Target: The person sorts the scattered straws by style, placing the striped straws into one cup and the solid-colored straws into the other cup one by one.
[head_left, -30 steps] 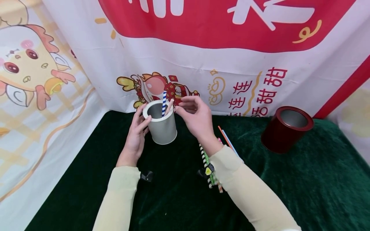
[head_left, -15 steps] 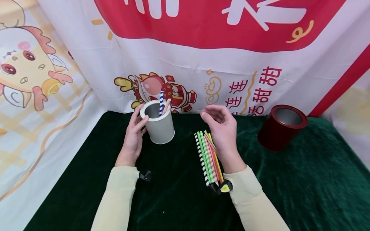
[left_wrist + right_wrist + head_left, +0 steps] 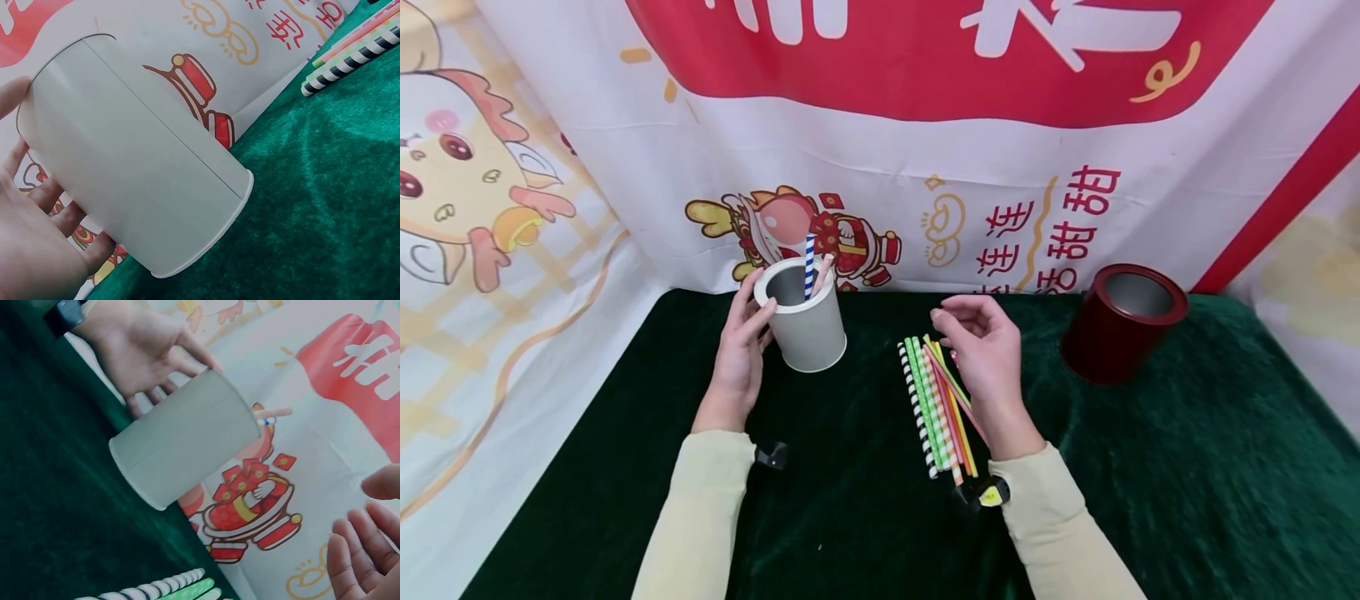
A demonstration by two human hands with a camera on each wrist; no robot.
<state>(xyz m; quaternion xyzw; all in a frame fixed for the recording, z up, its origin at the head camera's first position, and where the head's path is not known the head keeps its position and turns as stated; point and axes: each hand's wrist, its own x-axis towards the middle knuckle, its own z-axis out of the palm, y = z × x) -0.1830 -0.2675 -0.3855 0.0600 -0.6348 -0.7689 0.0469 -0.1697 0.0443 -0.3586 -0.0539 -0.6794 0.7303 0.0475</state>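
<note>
A light grey canister (image 3: 811, 333) stands upright on the dark green cloth. My left hand (image 3: 737, 354) holds it from the left, thumb at the white rim and fingers along its side; the left wrist view shows the fingers against the wall. Inside lean a blue-and-white striped straw (image 3: 809, 265) and a pale pink straw (image 3: 822, 275). To the right, my right hand (image 3: 991, 358) hovers beside a row of paper straws, fingers loosely bent. In the right wrist view a gap separates thumb and fingers, with nothing between them. A black-and-white straw (image 3: 917, 408) lies leftmost, beside green straws (image 3: 928, 400).
Pink, orange and yellow straws (image 3: 967, 454) fill the row's right side, partly hidden by the right hand. A dark red canister (image 3: 1093, 342) stands at the right. Behind the cloth-covered table (image 3: 850, 517) hangs a printed white and red backdrop (image 3: 880, 183).
My right hand has moved from the grey canister's rim to the right, beside the straws, uncovering most of them. My left hand keeps its hold on the canister.
</note>
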